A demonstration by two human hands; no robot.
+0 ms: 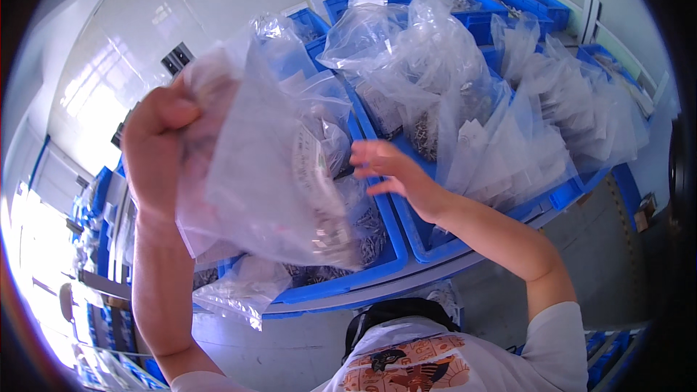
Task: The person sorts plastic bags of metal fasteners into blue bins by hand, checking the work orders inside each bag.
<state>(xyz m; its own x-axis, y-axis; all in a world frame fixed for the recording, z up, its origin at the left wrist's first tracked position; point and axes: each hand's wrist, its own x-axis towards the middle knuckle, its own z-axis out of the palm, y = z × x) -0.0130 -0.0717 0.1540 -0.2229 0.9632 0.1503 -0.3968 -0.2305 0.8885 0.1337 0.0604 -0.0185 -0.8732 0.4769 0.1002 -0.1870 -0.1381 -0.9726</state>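
Note:
My left hand [155, 147] is raised at the left, its fingers closed on the upper part of a clear plastic bag [254, 174]. The bag hangs tilted over a blue bin [396, 250]. Small metal parts [335, 236] have gathered in its lower right corner, under a printed white label [311, 152]. To the right of the bag is my right hand [396, 172], fingers spread and holding nothing. It hovers above the walls between two bins, apart from the bag as far as I can see. The bag hides part of my left fingers and much of the bin below.
A second blue bin [435, 252] at the right holds clear bags [501, 163] and loose metal pieces [425, 134]. Crumpled plastic [443, 43] rises in the middle. More blue bins [534, 3] line the back by the wall. One bag [247, 290] overhangs the front edge.

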